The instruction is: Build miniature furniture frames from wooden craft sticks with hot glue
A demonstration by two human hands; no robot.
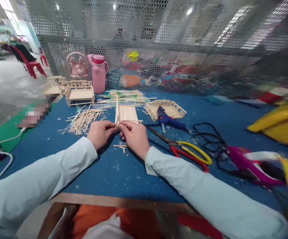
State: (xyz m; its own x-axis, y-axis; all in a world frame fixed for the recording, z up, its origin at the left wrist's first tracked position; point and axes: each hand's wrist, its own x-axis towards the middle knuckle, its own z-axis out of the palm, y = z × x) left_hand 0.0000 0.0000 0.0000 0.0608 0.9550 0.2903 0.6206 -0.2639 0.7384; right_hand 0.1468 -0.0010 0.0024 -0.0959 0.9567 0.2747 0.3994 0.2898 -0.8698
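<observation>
Head view, hands (135, 136) at stick panel (127, 113), scissors (175, 143)

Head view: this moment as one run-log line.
left hand: pinching stick frame, near-left corner | right hand: pinching same corner | glue gun: unheld, right of frame | scissors: unheld, nearer the person

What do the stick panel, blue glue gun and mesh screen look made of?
Stick panel: probably bare matte wood; pale tan sticks.
Glue gun: likely plastic, satin; evenly coloured, moulded-looking body.
Mesh screen: perforated sheet, probably metal; dull grey, regular holes, though plastic isn't ruled out.
</observation>
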